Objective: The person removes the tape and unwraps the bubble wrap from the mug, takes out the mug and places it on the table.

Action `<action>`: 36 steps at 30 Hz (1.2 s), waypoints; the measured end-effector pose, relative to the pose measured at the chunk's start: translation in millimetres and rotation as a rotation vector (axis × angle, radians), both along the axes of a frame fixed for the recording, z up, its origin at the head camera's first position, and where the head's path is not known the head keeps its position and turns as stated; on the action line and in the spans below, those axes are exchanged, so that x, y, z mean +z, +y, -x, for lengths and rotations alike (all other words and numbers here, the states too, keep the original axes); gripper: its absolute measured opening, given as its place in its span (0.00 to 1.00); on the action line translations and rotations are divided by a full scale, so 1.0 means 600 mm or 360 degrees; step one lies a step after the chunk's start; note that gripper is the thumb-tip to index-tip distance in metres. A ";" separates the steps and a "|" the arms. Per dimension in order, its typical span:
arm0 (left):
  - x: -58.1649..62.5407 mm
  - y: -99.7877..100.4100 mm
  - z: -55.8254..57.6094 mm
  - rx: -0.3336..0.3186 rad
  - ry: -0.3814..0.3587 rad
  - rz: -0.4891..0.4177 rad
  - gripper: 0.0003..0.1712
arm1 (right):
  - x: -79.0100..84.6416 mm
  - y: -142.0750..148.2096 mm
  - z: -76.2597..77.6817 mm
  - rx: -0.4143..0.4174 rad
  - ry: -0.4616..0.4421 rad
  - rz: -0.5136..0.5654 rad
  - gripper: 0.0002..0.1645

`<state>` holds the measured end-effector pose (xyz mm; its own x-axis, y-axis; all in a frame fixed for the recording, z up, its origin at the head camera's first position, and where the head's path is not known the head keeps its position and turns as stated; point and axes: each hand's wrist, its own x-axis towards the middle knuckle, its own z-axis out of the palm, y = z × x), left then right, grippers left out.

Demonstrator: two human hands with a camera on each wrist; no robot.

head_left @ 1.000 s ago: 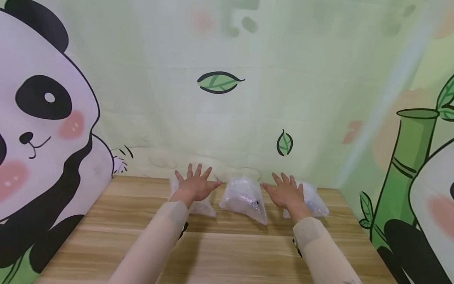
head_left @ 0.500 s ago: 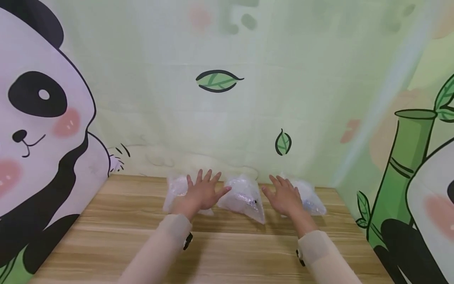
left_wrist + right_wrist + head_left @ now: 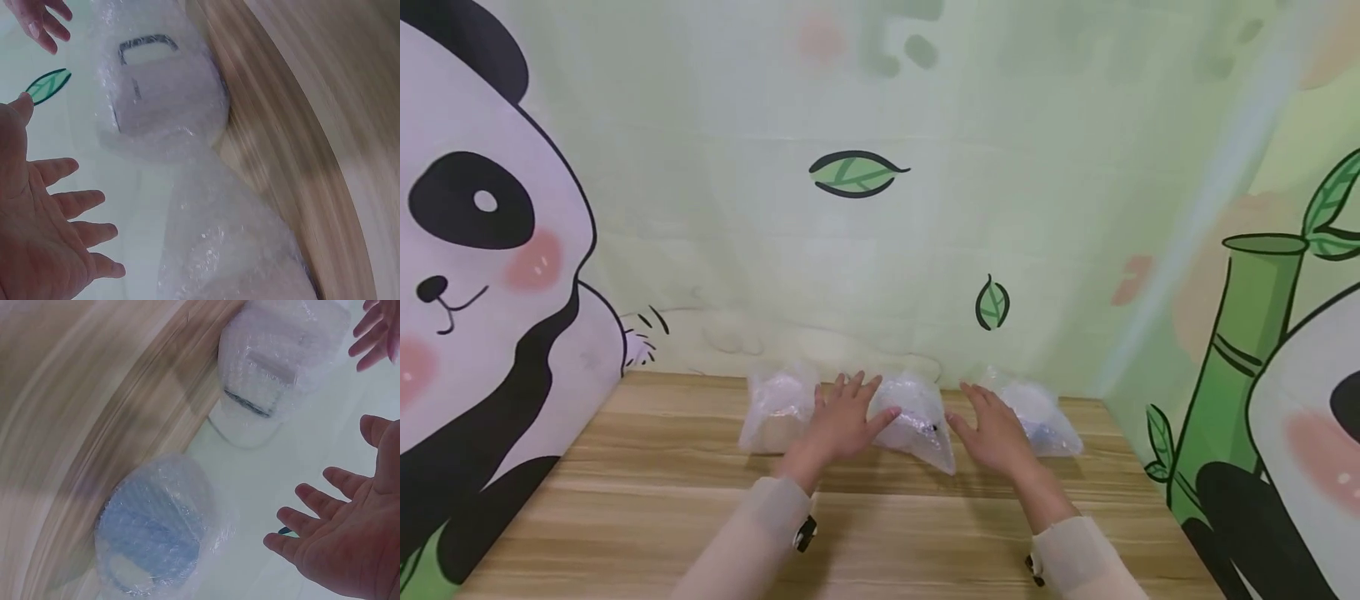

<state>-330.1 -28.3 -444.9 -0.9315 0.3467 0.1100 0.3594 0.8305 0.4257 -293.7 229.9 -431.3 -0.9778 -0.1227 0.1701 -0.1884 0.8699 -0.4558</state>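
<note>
Three bubble-wrap bags stand in a row at the table's back edge. The left bag (image 3: 781,404) has something beige inside. Through the middle bag (image 3: 913,417) a pale item with a dark curved strip shows (image 3: 165,87). A blue item is visible in the right bag (image 3: 153,528). My left hand (image 3: 844,421), fingers spread, hovers between the left and middle bags. Between the middle and right bags is my right hand (image 3: 996,429), its fingers extended. Both wrist views show the palms bare and the fingers apart from the wrap.
The wood-grain table (image 3: 880,542) meets a pale green backdrop (image 3: 737,208) right behind the bags. Printed pandas and a bamboo stalk (image 3: 1243,333) cover the sides. Each wrist carries a small dark device below the hand.
The left hand has moved right and slightly nearer, uncovering the left bag. The right hand has drawn a little nearer, showing more of the right bag. The bags stay in place.
</note>
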 end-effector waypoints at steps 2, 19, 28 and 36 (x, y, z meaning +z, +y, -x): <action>0.000 0.004 -0.004 -0.0010 0.0016 -0.0029 0.45 | -0.002 -0.001 -0.003 0.0004 0.0013 0.0016 0.38; -0.009 -0.012 -0.048 -0.0037 0.0140 -0.0360 0.41 | -0.028 -0.051 -0.030 0.0032 0.0116 0.0614 0.32; -0.007 -0.048 -0.074 0.0031 0.0172 -0.0519 0.37 | -0.040 -0.100 -0.049 0.0047 0.0013 0.1024 0.28; 0.002 -0.090 -0.078 0.0089 0.0175 -0.0580 0.38 | -0.052 -0.135 -0.047 0.0205 -0.0158 0.1327 0.27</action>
<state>-283.2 -82.4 -443.5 -0.9236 0.2156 0.3170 0.3779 0.6515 0.6579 -265.4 148.9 -462.6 -0.9800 -0.1066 0.1682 -0.1879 0.2167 -0.9580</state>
